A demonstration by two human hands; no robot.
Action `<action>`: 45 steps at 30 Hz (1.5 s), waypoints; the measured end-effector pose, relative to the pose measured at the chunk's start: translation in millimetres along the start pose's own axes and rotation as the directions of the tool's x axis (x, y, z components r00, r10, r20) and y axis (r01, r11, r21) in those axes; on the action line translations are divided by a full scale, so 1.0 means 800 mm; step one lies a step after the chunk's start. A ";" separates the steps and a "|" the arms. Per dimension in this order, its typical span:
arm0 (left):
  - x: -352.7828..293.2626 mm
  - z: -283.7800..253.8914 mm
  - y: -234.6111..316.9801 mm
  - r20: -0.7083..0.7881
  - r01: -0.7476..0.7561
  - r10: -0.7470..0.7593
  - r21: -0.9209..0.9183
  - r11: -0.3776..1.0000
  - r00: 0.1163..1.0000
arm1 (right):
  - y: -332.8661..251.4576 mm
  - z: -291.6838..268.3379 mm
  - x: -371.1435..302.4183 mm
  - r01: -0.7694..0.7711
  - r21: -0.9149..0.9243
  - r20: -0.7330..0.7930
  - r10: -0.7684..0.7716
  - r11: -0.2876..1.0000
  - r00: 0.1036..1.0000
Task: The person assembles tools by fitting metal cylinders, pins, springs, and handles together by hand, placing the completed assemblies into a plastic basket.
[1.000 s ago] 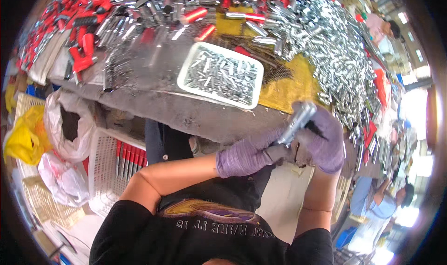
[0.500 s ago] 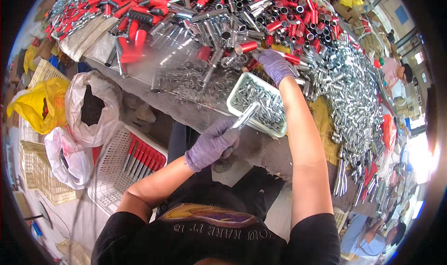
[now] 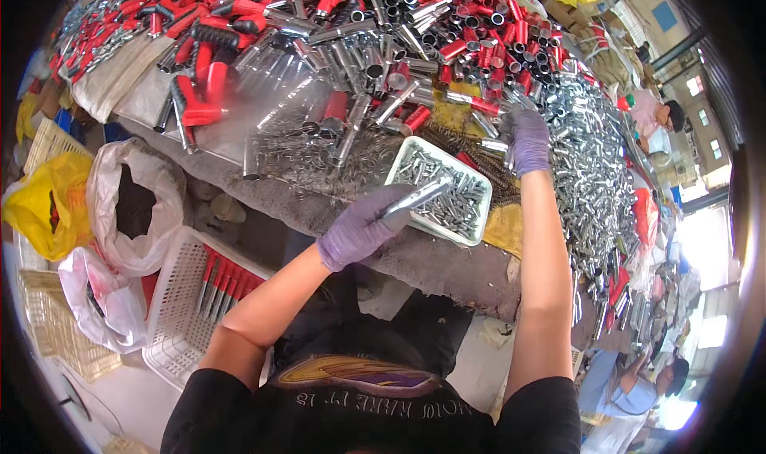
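My left hand (image 3: pixel 365 227), in a purple glove, is closed round a shiny metal tube (image 3: pixel 420 195). The tube points up and to the right, its far end in front of a white tray (image 3: pixel 483 224) full of small metal pins (image 3: pixel 447 184). My right hand (image 3: pixel 529 141), gloved too, is at the left edge of a big heap of small silver metal parts (image 3: pixel 594 167). Its fingertips are hidden among the pieces there. Just left of them lies a red-and-silver tube (image 3: pixel 476 103). A loose red sleeve (image 3: pixel 416 120) rests behind the tray.
Red-handled pieces (image 3: pixel 199 95) and chrome tubes cover the bench's far side. A white basket (image 3: pixel 171 318) with red-and-silver tubes stands at lower left, beside white sacks (image 3: pixel 102 294) and a yellow bag (image 3: pixel 56 203). Another person (image 3: pixel 638 390) sits at lower right.
My right hand has moved right, from the red tubes behind the tray to the edge of the silver heap. The tube in my left hand is tilted lower. The view has shifted slightly.
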State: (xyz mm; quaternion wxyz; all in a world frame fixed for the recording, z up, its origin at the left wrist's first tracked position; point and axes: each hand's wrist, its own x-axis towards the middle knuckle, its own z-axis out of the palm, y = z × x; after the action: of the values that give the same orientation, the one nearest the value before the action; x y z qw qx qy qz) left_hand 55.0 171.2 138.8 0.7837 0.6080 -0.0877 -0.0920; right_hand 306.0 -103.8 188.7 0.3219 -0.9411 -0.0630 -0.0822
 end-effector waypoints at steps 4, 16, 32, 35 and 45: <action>-0.001 -0.003 -0.007 -0.069 -0.045 0.047 0.024 0.999 0.997 | -0.037 0.006 -0.035 -0.124 0.193 0.018 0.123 0.973 0.992; 0.000 -0.005 -0.003 0.014 -0.051 0.051 -0.039 0.998 0.999 | -0.189 -0.009 -0.198 0.512 0.301 0.161 -0.572 0.805 0.804; 0.008 -0.009 0.012 0.111 -0.100 0.087 0.116 0.988 0.990 | -0.153 0.109 0.051 0.533 -0.364 0.714 -0.139 0.764 0.686; 0.007 -0.009 0.015 0.112 -0.098 0.084 0.130 0.987 0.990 | -0.150 0.112 0.049 0.503 -0.377 0.705 -0.112 0.778 0.701; 0.006 -0.009 0.003 0.139 -0.041 0.037 0.021 0.999 0.990 | -0.131 -0.031 -0.055 0.289 -0.214 0.217 -0.243 0.933 0.945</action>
State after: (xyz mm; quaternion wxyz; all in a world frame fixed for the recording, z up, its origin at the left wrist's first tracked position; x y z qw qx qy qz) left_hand 61.4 177.2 139.3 0.7701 0.6076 -0.1547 -0.1175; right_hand 242.1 -39.9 262.1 0.1829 -0.9596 -0.2096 -0.0434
